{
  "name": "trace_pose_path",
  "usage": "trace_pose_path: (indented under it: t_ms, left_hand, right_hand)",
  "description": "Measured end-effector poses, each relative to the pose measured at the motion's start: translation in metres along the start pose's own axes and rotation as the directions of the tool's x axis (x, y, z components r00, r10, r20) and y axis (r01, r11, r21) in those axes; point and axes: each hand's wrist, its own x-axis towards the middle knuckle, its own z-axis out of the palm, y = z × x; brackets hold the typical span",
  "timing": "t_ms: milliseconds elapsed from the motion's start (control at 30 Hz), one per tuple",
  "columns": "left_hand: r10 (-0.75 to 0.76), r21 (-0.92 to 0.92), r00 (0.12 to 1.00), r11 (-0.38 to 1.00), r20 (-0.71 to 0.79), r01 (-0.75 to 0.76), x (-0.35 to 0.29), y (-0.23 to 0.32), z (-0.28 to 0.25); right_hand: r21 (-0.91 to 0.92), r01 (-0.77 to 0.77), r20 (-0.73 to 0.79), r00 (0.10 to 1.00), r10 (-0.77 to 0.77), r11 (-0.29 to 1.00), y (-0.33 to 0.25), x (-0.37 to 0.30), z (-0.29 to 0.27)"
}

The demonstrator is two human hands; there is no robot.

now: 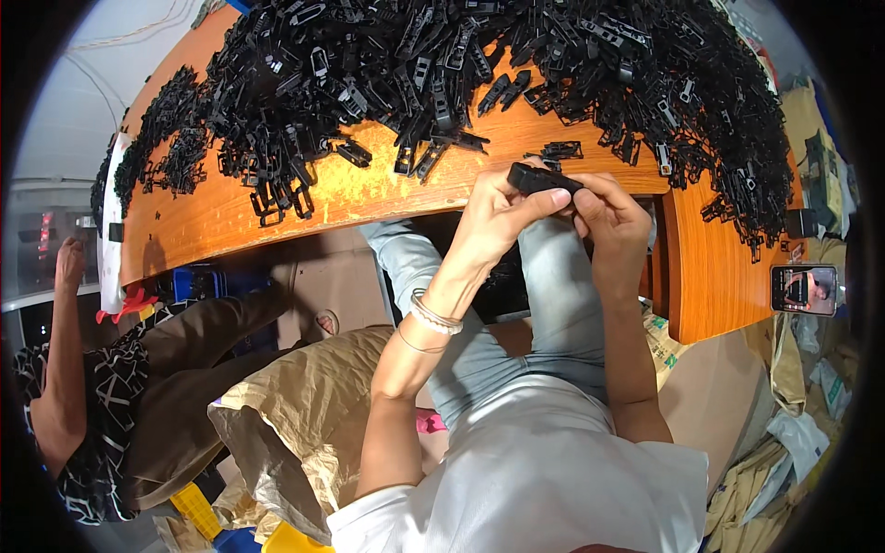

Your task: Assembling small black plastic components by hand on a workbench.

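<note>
Just off the near edge of the table, both hands meet at one dark, elongated black plastic piece [539, 179]. My left hand [502, 210] grips it with the thumb pressed along its near side. My right hand [610, 212] pinches at its right end; the exact contact there is partly covered by fingers. Right behind it on the tabletop lies a loose black plastic part [563, 150] with an open frame. A large heap of similar black parts [369, 55] covers the far side of the table.
The orange wooden table [198, 230] curves round to a right-hand section [714, 276], with another pile of black parts [728, 120]. A phone [804, 290] stands at its edge. On the left sits another person [101, 405]. A brown paper sack [309, 405] stands beside my left leg.
</note>
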Motion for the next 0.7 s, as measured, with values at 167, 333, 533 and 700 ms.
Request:
trace_pose_path:
  t_ms: [167,333,533,700]
  left_hand:
    - [-0.069,0.327,0.985,0.945,0.156,0.014,0.037,0.013,-0.012]
    - [0.403,0.892,0.909,0.363,0.11,-0.269,0.101,0.011,-0.033]
    - [0.474,0.94,0.811,-0.188,0.342,-0.285,0.15,-0.016,-0.007]
    - [0.431,0.829,0.799,-0.541,0.419,-0.143,0.168,-0.023,0.0]
  right_hand:
    - [0.014,-0.132,-0.142,0.981,0.132,0.991,0.01,0.007,-0.019]
    - [-0.025,-0.115,-0.138,0.984,0.11,0.993,0.026,0.007,-0.036]
    - [-0.012,-0.081,-0.114,0.99,0.079,0.997,0.033,0.006,-0.039]
    - [-0.023,-0.098,-0.109,0.989,0.095,0.995,0.036,0.002,-0.038]
